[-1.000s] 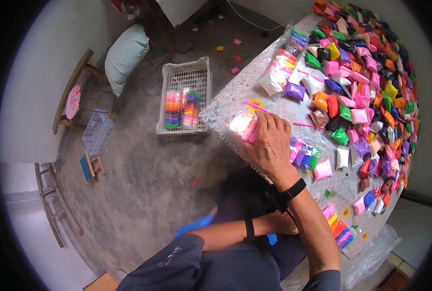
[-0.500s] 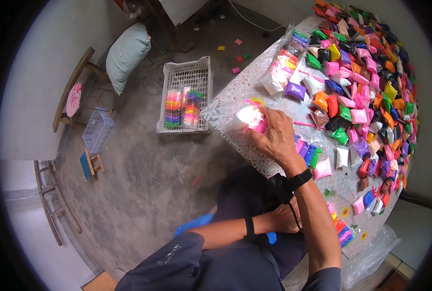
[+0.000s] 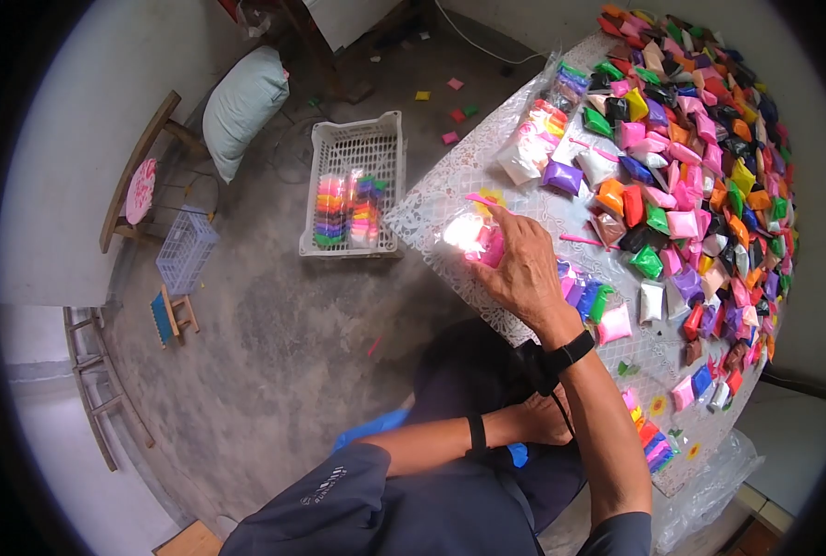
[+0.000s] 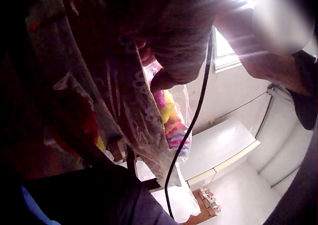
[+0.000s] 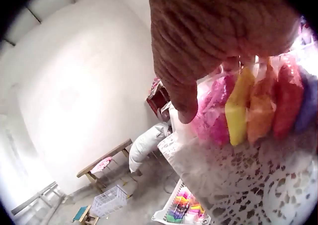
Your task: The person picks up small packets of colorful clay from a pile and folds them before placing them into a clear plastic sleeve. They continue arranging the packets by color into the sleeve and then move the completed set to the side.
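Observation:
At the near left corner of the table, my right hand [image 3: 524, 269] grips a clear bag of small coloured packets [image 3: 476, 243]. In the right wrist view its thumb lies against the pink end of that row [image 5: 216, 115], beside yellow, orange, red and blue packets; the other fingers go behind the row. My left hand [image 3: 545, 419] is low by my lap, partly under the right forearm. The left wrist view is dark: a loosely curled left hand [image 4: 174, 56] overlaps another bagged row [image 4: 174, 120]. A pink stick [image 3: 483, 198] lies just beyond the right hand.
A large heap of loose coloured packets [image 3: 700, 185] covers the table's right side. More bagged rows [image 3: 538, 130] lie on the lace tablecloth [image 3: 422, 208]. On the floor stand a white crate [image 3: 353, 120] with bagged rows, a small basket [image 3: 188, 250] and a low stool [image 3: 174, 317].
My right hand has drawn back slightly and turned, its thumb and fingers now around the bag's near end. The bag was lifted and tilted half a second ago and now lies flatter. The left hand has stayed put.

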Demonstrator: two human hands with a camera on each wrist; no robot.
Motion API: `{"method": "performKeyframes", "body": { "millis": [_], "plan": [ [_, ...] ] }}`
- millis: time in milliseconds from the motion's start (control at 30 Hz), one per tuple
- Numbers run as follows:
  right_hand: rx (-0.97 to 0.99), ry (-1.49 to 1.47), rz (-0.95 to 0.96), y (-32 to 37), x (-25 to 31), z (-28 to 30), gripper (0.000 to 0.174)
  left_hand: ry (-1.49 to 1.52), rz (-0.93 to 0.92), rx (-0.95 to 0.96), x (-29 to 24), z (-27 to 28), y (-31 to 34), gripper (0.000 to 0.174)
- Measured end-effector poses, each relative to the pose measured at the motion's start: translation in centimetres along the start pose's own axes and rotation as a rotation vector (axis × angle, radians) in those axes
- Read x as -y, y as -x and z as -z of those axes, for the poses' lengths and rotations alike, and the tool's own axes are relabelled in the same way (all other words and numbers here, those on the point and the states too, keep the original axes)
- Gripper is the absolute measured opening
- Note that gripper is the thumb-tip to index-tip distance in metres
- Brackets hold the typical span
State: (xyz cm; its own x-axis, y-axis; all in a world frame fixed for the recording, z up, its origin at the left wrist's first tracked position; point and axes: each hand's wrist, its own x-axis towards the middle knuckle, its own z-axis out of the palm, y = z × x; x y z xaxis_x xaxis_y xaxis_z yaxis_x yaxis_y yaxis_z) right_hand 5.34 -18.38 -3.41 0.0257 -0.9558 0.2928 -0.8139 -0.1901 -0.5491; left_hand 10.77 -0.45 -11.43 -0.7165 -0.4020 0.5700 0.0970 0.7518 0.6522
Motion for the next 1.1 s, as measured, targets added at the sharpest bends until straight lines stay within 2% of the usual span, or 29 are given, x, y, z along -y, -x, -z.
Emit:
{"method": "performKeyframes", "body": {
  "millis": [133, 200, 233, 300, 333, 400, 467, 533, 567, 600, 667, 700, 767, 933, 1000, 1033, 1067, 1100],
  "plan": [
    [0.052, -0.009, -0.024, -0.1, 0.7, 1.4, 0.073, -0.104, -0.078, -0.056, 0.5, -1.1, 0.7, 0.024],
    [0.062, -0.013, -0.007, 0.1, 1.2, 2.6, 0.069, -0.156, -0.127, 0.102, 0.4, -1.0, 0.9, 0.024],
    [0.060, -0.011, -0.008, 0.3, 1.3, 3.2, 0.069, -0.155, -0.130, 0.102, 0.3, -0.5, 0.7, 0.024],
    [0.119, 0.021, 0.040, 0.8, 1.2, 4.6, 0.061, -0.016, 0.061, 0.381, -0.1, 0.7, -0.2, 0.039],
    [0.118, 0.024, 0.039, 1.1, 1.2, 5.3, 0.061, -0.015, 0.058, 0.381, -0.2, 0.9, -0.7, 0.039],
    [0.081, 0.032, 0.010, 1.7, 1.3, 7.0, 0.055, 0.033, 0.012, -0.053, -0.4, 1.5, -1.7, 0.026],
    [0.064, 0.061, -0.015, 2.2, 1.3, 8.7, 0.053, 0.069, 0.050, -0.060, -1.0, 2.6, -2.8, 0.030],
    [0.062, 0.142, -0.092, 2.9, 1.2, 10.2, 0.052, -0.061, -0.032, -0.039, -0.6, 1.3, -2.0, 0.031],
    [0.049, 0.175, -0.091, 3.1, 1.1, 10.7, 0.052, 0.016, 0.139, 0.249, 0.4, -1.6, 0.1, 0.028],
    [0.046, 0.177, -0.090, 3.5, 1.1, 11.4, 0.052, 0.015, 0.136, 0.249, 0.5, -1.7, 0.1, 0.028],
    [0.192, 0.166, -0.181, 4.0, 1.5, 12.7, 0.048, 0.018, 0.170, 0.270, 0.7, -1.8, 0.3, 0.050],
    [0.282, 0.152, -0.256, 4.0, 2.2, 13.4, 0.046, 0.019, 0.167, 0.274, 0.4, -0.9, -0.1, 0.050],
    [0.286, 0.114, -0.232, 4.8, 2.9, 14.6, 0.046, 0.070, 0.136, 0.070, -0.6, 1.5, -1.7, 0.028],
    [0.303, 0.079, -0.162, 7.2, 5.0, 16.8, 0.044, 0.085, 0.101, 0.103, -0.3, 1.2, -2.2, 0.039],
    [0.312, 0.109, -0.154, 8.6, 6.0, 17.0, 0.044, 0.014, 0.085, 0.037, -0.1, 0.5, -1.7, 0.046],
    [0.280, 0.071, -0.123, 9.5, 6.4, 16.9, 0.044, 0.113, 0.080, -0.007, -0.4, 0.6, -1.4, 0.047],
    [0.240, 0.041, -0.097, 10.3, 6.9, 16.9, 0.044, 0.428, 0.232, -0.026, -0.5, 0.6, -1.5, 0.047],
    [0.294, 0.061, -0.121, 10.9, 7.6, 17.2, 0.045, 0.447, 0.212, -0.011, -0.6, 0.7, -1.8, 0.047]
  ]
}}
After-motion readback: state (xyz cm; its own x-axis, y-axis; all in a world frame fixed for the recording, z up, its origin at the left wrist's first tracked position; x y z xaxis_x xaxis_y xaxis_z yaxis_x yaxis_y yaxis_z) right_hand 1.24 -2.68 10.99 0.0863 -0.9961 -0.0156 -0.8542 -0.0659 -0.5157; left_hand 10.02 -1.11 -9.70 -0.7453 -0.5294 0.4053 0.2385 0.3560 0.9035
